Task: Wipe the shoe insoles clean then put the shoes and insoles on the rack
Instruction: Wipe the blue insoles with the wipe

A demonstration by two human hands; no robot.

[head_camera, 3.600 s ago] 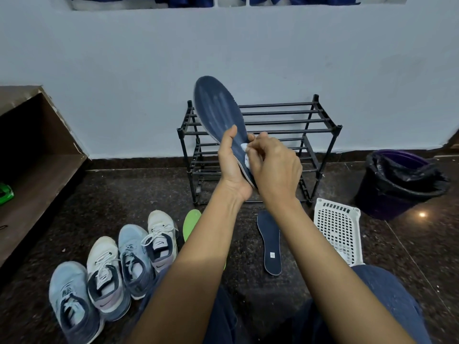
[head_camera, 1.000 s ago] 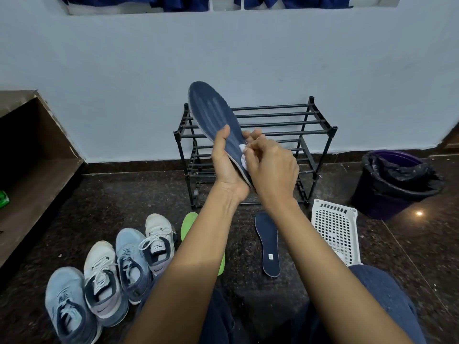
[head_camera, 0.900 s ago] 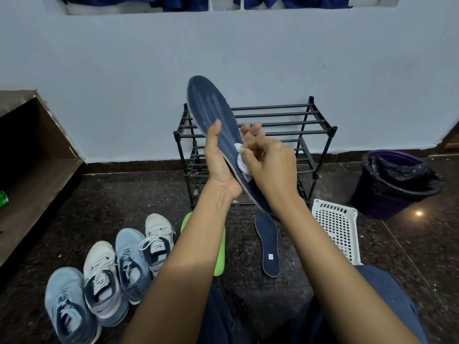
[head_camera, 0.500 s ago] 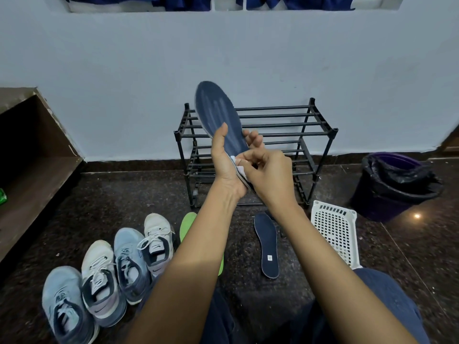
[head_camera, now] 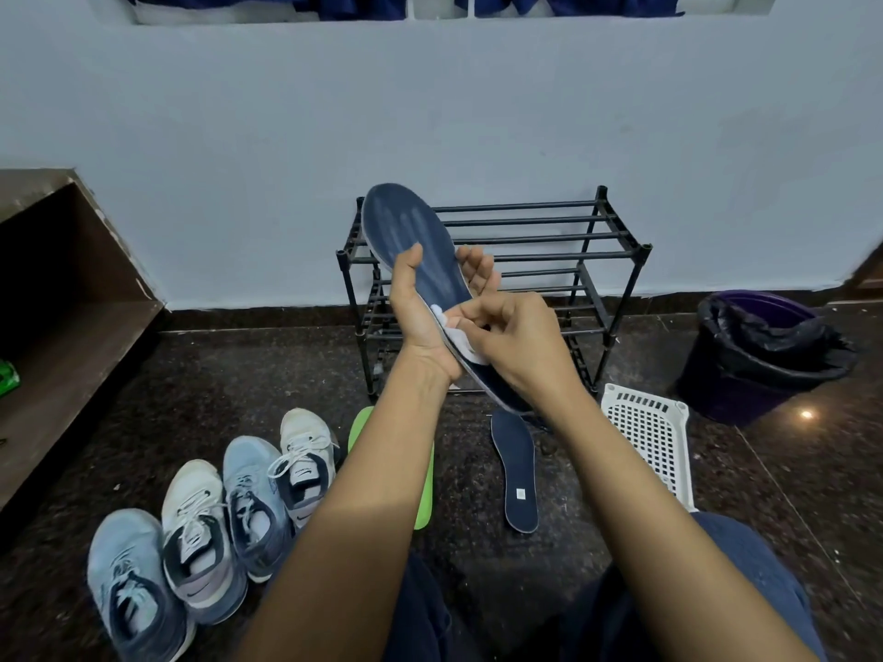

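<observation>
My left hand [head_camera: 420, 308] grips a dark blue insole [head_camera: 411, 231] held up in front of me, its toe end pointing up and left. My right hand [head_camera: 516, 341] pinches a small white wipe [head_camera: 458, 334] and presses it on the insole's lower half. A second dark blue insole [head_camera: 516, 470] lies on the floor below my hands, and a green insole [head_camera: 423, 494] lies left of it, partly hidden by my left arm. Several blue and white sneakers [head_camera: 210, 527] stand in a row at the lower left. The black metal rack [head_camera: 573, 241] stands against the wall behind my hands.
A white plastic basket [head_camera: 654, 432] lies on the floor right of the rack. A purple bin [head_camera: 764, 355] lined with a black bag stands at the far right. A brown wooden shelf unit [head_camera: 57, 336] runs along the left side.
My right hand has slid the white wipe down the insole toward its heel, after moving up and down along it in the earlier frames. My left hand keeps its hold.
</observation>
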